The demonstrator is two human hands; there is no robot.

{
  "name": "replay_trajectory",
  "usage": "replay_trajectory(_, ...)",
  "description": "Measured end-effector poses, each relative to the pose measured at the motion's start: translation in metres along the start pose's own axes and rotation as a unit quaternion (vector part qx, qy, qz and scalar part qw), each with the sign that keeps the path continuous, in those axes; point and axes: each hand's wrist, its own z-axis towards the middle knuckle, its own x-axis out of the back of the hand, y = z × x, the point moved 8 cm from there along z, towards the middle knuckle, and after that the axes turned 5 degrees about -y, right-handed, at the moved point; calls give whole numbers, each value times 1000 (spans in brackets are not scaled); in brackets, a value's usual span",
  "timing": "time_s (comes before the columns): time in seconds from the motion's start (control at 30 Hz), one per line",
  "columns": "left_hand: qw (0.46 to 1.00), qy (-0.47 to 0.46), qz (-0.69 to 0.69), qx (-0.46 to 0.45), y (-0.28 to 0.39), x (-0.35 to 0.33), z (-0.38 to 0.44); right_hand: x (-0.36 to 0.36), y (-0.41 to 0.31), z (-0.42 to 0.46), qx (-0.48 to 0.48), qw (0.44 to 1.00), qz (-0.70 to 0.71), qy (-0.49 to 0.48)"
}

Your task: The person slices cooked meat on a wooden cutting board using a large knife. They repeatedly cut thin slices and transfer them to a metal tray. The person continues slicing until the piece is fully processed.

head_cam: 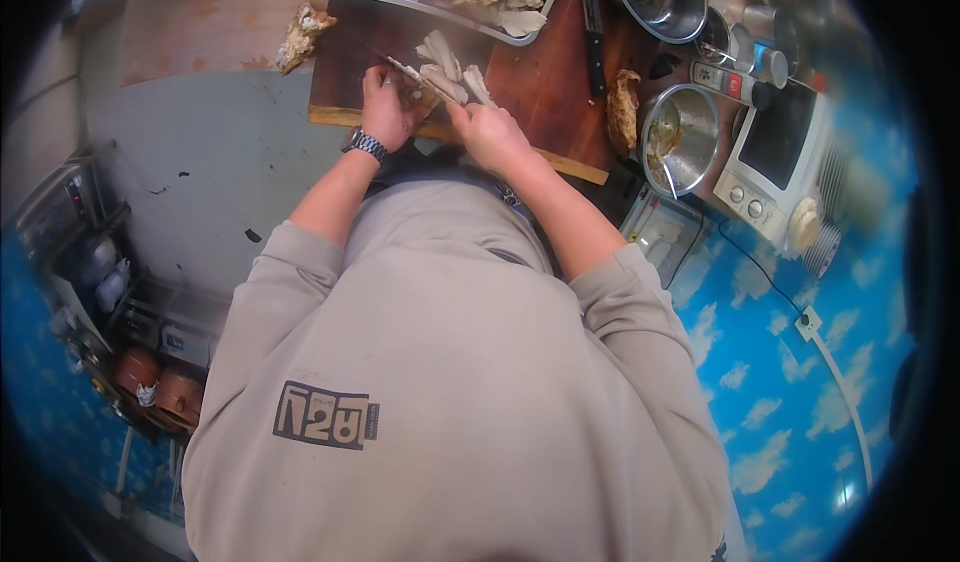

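My left hand (386,112), with a metal-band watch on its wrist, holds a brown-crusted food piece (426,102) near the front edge of the wooden cutting board (555,104). Its fingers partly hide the piece. My right hand (491,136) grips a knife (421,78); its blade, with pale bits along it, slants across the piece towards the upper left. Several pale slices (444,63) lie on the board just beyond the blade.
A metal tray (420,8) of pale slices rests at the board's far side. A black-handled knife (595,56) lies rightward, beside another crusted piece (622,112). Metal bowls (697,104) and a white countertop oven (772,142) stand right. A crusted chunk (301,38) sits left.
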Motion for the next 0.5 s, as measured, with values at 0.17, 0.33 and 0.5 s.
replay_trajectory(0.17,998,-6,55,-40,4,-2,-1,1,-15,-2,-40,999,13,13)
replay_trajectory(0.33,999,16,-41,15,8,3,-1,5,-26,8,-33,999,9,24)
replay_trajectory(0.5,925,-8,358,-131,72,-8,-19,-7,-32,29,10,998,36,44)
